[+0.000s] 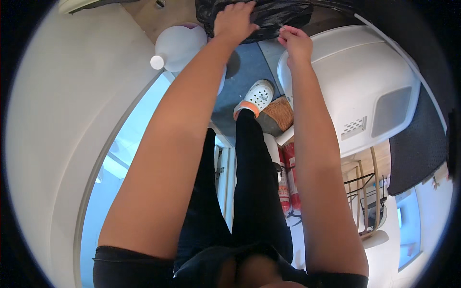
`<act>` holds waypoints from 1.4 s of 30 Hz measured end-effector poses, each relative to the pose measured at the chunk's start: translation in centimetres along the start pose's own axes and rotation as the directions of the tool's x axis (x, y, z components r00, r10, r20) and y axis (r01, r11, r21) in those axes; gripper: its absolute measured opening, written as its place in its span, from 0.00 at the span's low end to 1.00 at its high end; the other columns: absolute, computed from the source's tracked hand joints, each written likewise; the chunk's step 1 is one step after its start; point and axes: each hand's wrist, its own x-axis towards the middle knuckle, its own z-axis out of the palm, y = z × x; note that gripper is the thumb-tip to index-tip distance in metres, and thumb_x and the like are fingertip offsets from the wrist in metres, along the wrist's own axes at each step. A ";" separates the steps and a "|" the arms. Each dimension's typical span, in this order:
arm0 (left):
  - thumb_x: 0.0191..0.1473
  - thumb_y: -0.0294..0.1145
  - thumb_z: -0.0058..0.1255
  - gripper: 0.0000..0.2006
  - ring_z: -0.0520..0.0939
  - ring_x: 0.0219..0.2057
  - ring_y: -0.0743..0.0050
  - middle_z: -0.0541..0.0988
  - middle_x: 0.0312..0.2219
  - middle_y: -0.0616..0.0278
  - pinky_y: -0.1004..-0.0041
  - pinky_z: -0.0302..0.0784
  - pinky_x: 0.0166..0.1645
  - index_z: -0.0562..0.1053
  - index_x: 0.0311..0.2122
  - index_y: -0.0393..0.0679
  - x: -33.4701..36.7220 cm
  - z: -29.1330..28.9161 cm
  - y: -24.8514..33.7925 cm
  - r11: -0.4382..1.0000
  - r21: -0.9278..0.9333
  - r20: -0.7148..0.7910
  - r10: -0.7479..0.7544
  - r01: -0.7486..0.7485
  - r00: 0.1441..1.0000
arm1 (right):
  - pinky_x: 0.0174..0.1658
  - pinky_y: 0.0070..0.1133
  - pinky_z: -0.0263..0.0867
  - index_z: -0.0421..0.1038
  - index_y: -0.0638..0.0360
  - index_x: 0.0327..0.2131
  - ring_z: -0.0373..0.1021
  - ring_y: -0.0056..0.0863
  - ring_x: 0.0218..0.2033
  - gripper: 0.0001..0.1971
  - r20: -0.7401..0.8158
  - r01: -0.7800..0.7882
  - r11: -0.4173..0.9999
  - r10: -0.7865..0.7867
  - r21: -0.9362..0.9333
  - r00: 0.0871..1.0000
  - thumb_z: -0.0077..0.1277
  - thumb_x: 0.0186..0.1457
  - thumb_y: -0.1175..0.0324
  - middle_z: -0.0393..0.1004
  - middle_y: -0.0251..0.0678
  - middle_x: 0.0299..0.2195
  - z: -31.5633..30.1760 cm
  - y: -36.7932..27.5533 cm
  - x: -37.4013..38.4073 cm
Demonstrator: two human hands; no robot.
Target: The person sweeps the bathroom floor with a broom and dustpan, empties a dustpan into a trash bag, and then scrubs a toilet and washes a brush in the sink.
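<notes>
A black plastic bag [283, 17] lies crumpled at the far edge of the view, its glossy folds running left and right. My left hand [235, 21] rests on its left part, fingers stretched over the plastic and thumb apart. To the right, my right hand [295, 42] pinches the near edge of the bag between thumb and fingers. Just left of my left hand stands a white plastic jug [180, 45] with a round white cap [157, 62]. The far side of the bag is cut off by the picture's edge.
A large white plastic box [360, 79] with a vented panel is beside my right forearm. Below are my white clog [259, 96] with an orange strap, a brown textured block [278, 113], red containers [289, 175] and a wire rack [362, 187]. A white wall [72, 96] curves along the left.
</notes>
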 end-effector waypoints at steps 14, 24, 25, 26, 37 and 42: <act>0.51 0.40 0.52 0.12 0.72 0.24 0.77 0.71 0.23 0.66 0.76 0.64 0.28 0.71 0.33 0.43 2.4 -0.1 -6.1 0.150 -0.706 0.667 -0.188 0.692 0.721 | 0.31 0.22 0.69 0.68 0.67 0.34 0.69 0.28 0.28 0.09 0.005 -0.063 0.993 0.063 0.100 0.998 0.46 0.46 0.81 0.71 0.39 0.30 5.8 0.5 1.4; 0.49 0.39 0.53 0.11 0.66 0.17 0.79 0.69 0.16 0.66 0.79 0.58 0.23 0.75 0.26 0.41 5.7 -4.9 -1.5 0.095 -0.292 0.880 -0.362 0.952 0.306 | 0.39 0.24 0.63 0.68 0.61 0.38 0.68 0.28 0.32 0.15 0.387 0.109 0.994 -0.109 0.021 0.916 0.52 0.42 0.78 0.72 0.35 0.32 6.6 1.0 1.3; 0.48 0.42 0.54 0.15 0.68 0.18 0.73 0.71 0.17 0.60 0.72 0.62 0.25 0.76 0.28 0.37 5.4 -3.0 -2.4 0.147 -0.329 0.879 -0.314 0.933 0.359 | 0.39 0.23 0.63 0.68 0.60 0.39 0.68 0.26 0.33 0.16 0.357 0.113 0.993 -0.096 -0.028 0.929 0.53 0.42 0.77 0.73 0.34 0.33 6.4 1.2 0.9; 0.47 0.42 0.54 0.16 0.69 0.19 0.70 0.72 0.18 0.58 0.70 0.63 0.26 0.75 0.28 0.36 5.1 -1.7 -3.4 0.320 -0.351 0.831 -0.326 0.880 0.450 | 0.40 0.22 0.63 0.68 0.59 0.40 0.68 0.25 0.33 0.17 0.341 0.113 0.991 -0.081 -0.075 0.937 0.53 0.42 0.77 0.73 0.33 0.33 6.6 1.4 0.3; 0.48 0.39 0.53 0.16 0.75 0.40 0.58 0.75 0.36 0.54 0.60 0.65 0.47 0.73 0.39 0.39 3.3 -4.7 -0.3 0.520 -0.408 0.115 -0.786 0.751 0.607 | 0.52 0.39 0.60 0.52 0.60 0.56 0.59 0.40 0.53 0.24 0.309 -0.176 0.817 -0.002 0.549 0.951 0.39 0.55 0.71 0.56 0.43 0.54 -1.0 -2.3 -7.1; 0.46 0.45 0.54 0.20 0.75 0.29 0.74 0.76 0.31 0.62 0.73 0.69 0.37 0.74 0.39 0.38 -0.6 -10.9 -3.3 0.330 -0.685 0.300 -0.685 0.649 0.664 | 0.54 0.32 0.60 0.55 0.66 0.53 0.61 0.38 0.52 0.21 0.353 -0.225 0.837 0.041 0.499 0.935 0.41 0.57 0.69 0.62 0.46 0.51 -2.7 -5.5 -11.8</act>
